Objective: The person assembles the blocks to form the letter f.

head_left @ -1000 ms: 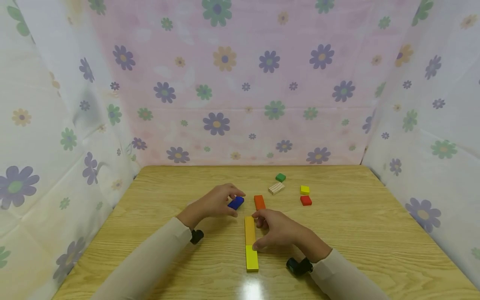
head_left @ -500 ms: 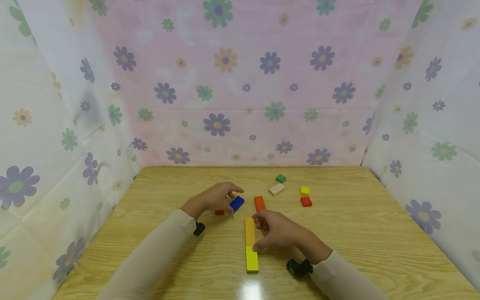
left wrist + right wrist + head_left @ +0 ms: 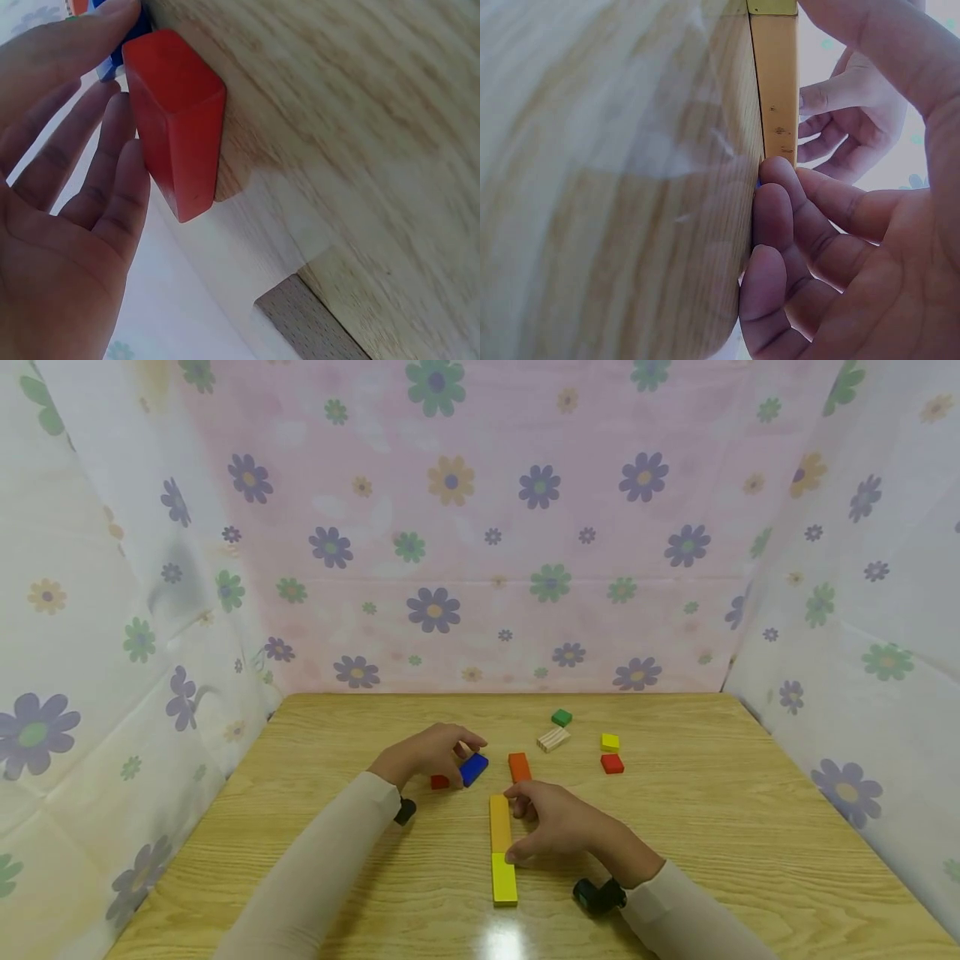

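Observation:
In the head view my left hand [image 3: 430,756] arches over a blue block [image 3: 474,768], the thumb at its near end and the fingertips by its far end. A red block [image 3: 176,112] lies beside the fingers in the left wrist view, partly hidden by the hand in the head view. My right hand [image 3: 558,822] rests along an orange block [image 3: 499,822] and a yellow block [image 3: 504,881] laid end to end. Its thumb touches near their joint, and its fingertips sit by the orange block's far end. Just beyond lies a red-orange block [image 3: 519,766], its near end covered.
Farther back on the wooden table [image 3: 712,827] are a green block [image 3: 562,717], plain wood pieces [image 3: 553,739], a small yellow block [image 3: 610,742] and a small red block [image 3: 612,763]. Flowered cloth [image 3: 495,552] walls in the back and both sides.
My left hand draws back leftward from the blue block, uncovering part of it and the red block, then edges slightly right. The right hand stays in place on the orange and yellow blocks.

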{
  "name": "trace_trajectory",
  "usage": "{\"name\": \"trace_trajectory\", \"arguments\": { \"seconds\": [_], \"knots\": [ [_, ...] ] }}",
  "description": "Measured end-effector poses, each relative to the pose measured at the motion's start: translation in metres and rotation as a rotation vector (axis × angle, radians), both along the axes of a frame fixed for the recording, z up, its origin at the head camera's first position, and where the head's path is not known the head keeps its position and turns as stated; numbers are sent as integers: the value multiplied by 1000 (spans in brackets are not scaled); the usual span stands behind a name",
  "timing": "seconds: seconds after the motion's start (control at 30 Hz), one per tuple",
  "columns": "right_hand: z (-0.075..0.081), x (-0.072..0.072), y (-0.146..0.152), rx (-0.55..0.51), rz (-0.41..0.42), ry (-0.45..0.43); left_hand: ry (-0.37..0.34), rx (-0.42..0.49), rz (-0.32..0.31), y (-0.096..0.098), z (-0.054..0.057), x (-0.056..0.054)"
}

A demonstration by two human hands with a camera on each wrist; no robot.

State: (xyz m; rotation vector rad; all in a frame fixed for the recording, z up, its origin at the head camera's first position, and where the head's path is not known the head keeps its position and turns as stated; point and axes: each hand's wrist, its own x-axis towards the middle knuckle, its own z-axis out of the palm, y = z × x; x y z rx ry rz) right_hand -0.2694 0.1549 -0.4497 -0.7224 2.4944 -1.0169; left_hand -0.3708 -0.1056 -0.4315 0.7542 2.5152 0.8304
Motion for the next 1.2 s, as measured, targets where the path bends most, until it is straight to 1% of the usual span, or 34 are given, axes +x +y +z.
{"name": "trace_trajectory", "arguments": {
  "seconds": [0.13, 0.33, 0.43, 0.57, 0.73, 0.83, 1.03, 1.2],
  "knots": [
    [0, 0, 0, 8, -8, -12, -1, -27, 11, 0, 1, -1],
    [1, 1, -1, 13, -13, -15, 41, -57, 2, 0, 0, -2],
    [2, 2, -1, 11, -16, -18, 45, -54, 2, 0, 0, -1],
    [2, 2, -2, 9, -19, -25, 33, -51, 18, 0, 2, 0],
    [2, 2, -1, 19, -24, -22, 51, -66, 40, 2, 2, 2],
    [2, 2, -1, 22, -23, -20, 62, -74, 49, 4, 1, 2],
    [1, 2, -1, 17, -17, -10, 55, -74, 66, 6, -1, 1],
    [2, 2, -1, 19, -20, -9, 63, -57, 74, 6, -1, 0]
  ]
}}
